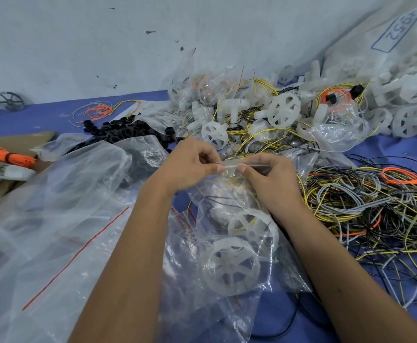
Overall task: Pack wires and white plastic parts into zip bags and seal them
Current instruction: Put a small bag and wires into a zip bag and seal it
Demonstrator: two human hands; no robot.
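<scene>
Hands at centre: left hand (192, 164) and right hand (264, 174) each pinch the zip strip of a clear bag (229, 219) between thumb and forefinger, grip pressed together on the mouth. Two white wheels (229, 266) and yellow and black wire lie inside, hanging toward 6 o'clock. Loose wires (375, 206) lie on the tabletop (388, 149) at 3 o'clock. Risk: a wire strand crossing the strip would probably leave the seal gapped; uneven pressing could leave one end unsealed.
</scene>
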